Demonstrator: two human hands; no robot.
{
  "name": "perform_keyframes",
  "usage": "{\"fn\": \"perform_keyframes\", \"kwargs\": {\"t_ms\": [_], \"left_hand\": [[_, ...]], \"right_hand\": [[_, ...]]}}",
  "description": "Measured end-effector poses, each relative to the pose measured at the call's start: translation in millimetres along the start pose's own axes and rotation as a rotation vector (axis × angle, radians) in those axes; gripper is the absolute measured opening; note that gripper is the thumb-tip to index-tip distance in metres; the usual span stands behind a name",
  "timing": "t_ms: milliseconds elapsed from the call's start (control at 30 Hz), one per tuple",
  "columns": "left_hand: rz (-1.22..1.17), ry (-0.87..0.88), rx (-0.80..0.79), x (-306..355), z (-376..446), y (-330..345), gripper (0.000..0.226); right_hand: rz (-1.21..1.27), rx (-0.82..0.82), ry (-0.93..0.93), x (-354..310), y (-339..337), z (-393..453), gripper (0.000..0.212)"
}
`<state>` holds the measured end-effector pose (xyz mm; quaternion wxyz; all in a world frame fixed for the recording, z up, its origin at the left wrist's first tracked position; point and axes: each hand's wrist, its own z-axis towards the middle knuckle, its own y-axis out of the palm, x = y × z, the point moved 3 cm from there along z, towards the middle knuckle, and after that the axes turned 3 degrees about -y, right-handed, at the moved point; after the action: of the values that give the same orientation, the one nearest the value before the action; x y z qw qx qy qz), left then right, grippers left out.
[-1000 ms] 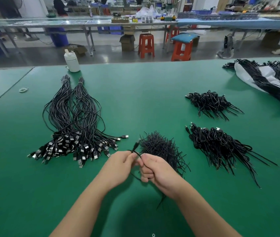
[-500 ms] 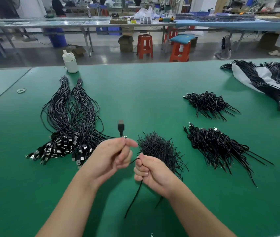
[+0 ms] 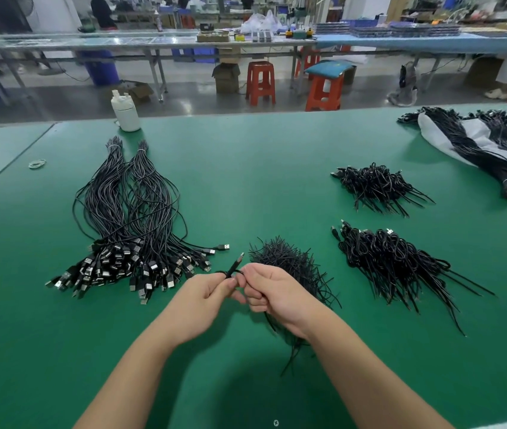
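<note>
The two hands have closed up on each other in the lower middle of the frame. Half a second ago they were a little apart, with the plug standing straight up above the left hand and a long tail of wire dangling from the right. Now the left hand (image 3: 209,300) and right hand (image 3: 280,295) touch at the fingertips, and the cable (image 3: 234,268) shows only as a short stub, its plug tilted toward the upper right just above the knuckles. The dangling tail is gone from open view. Dark strands under the right wrist could be that tail or loose ties; I cannot tell which.

Both grips are closed. The left hand pinches the cable just below the plug between thumb and fingers, and the right hand's fingers are curled in, its thumb and forefinger meeting the same wire beside the left.

I judge the slack has been gathered into the hands, so the cable is being wound short and a tie comes next. The pile of ties (image 3: 286,258) lies just behind the right hand. Uncoiled cables (image 3: 128,212) lie at the left of the green table (image 3: 246,168). Two heaps of wound cables — one (image 3: 391,264) at mid right, another (image 3: 373,187) above it — suggest where this one will go.
</note>
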<state>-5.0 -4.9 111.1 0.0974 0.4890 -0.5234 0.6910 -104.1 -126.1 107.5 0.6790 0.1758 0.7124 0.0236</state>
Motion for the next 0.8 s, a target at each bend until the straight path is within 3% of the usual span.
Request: {"fn": "perform_keyframes", "kwargs": {"t_ms": [100, 233, 333, 433, 500, 633, 800], "left_hand": [[-0.201, 0.014, 0.142, 2.8, -0.3, 4.8, 0.036], [-0.9, -0.109, 0.267, 6.3, 9.8, 9.9, 0.033], [-1.213, -0.171, 0.229, 14.3, 11.7, 16.2, 0.04], [-1.286, -0.209, 0.153, 23.7, 10.0, 23.1, 0.029], [-1.308, -0.222, 0.152, 27.2, 9.9, 24.3, 0.023], [-1.281, -0.207, 0.148, 33.5, 11.4, 26.5, 0.031], [-1.09, -0.188, 0.033, 33.0, 11.6, 24.6, 0.037]], "right_hand": [[-0.146, 0.006, -0.003, -4.2, 4.2, -3.8, 0.032], [-0.751, -0.014, -0.015, -3.7, 9.2, -8.1, 0.032], [-0.839, 0.054, 0.031, 2.0, 6.8, -9.6, 0.032], [-0.779, 0.099, 0.026, 1.5, 3.6, -8.1, 0.026], [-0.564, 0.105, -0.001, 0.4, 3.4, -7.5, 0.02], [-0.151, 0.129, -0.09, 4.1, 3.2, -9.7, 0.045], [-0.261, 0.217, -0.121, -0.4, -4.8, -10.7, 0.037]]}}
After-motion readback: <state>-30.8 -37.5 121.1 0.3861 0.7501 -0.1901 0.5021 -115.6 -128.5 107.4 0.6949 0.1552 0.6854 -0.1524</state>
